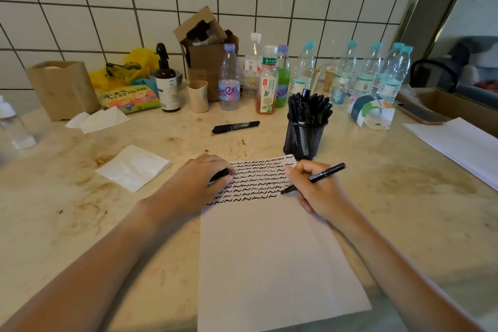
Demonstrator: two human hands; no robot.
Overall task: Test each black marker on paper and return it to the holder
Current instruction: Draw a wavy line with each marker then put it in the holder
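Note:
A white sheet of paper (269, 250) lies in front of me, its top part covered with rows of black squiggles. My right hand (315, 191) grips a black marker (327, 172), tip down on the paper at the right end of the lowest row. My left hand (199, 180) rests on the paper's upper left corner with its fingers curled round a small black object, probably the marker's cap (219, 176). Just beyond the paper stands a black mesh holder (304, 140) filled with several black markers. One more capped black marker (235, 127) lies on the table further back.
A folded napkin (133, 167) lies left of the paper. Behind are bottles (229, 81), a paper cup (198, 96), a spray bottle (167, 81), cardboard boxes (207, 48) and a paper bag (63, 89). A stack of white sheets (458, 143) lies at the right.

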